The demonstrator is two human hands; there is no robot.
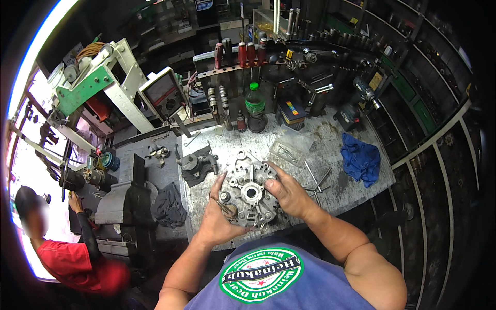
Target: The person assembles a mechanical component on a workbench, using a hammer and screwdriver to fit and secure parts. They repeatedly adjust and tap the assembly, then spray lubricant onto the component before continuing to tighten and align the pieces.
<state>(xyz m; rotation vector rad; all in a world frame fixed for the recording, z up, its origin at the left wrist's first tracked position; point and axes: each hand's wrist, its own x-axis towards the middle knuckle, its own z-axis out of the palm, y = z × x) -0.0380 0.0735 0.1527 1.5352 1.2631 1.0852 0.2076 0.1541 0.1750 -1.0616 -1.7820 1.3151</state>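
A grey metal alternator (251, 193) sits at the front of the workbench, its round slotted end with the central bore facing up. My left hand (214, 219) wraps its lower left side, the fingers partly hidden behind the housing. On the upper right side, my right hand (287, 192) grips the rim, with the thumb on top near the bore. Left of the alternator, a dark metal part with a round body and side arms (195, 165) rests on a black cloth.
A blue rag (360, 159), a clear plastic box (290, 148), a T-shaped wrench (319, 178) and a green-capped bottle (254, 106) are on the bench (341, 186). Red-handled screwdrivers (243, 54) stand in a rack behind. At the left, a person in a red shirt (64, 261) reaches toward another bench.
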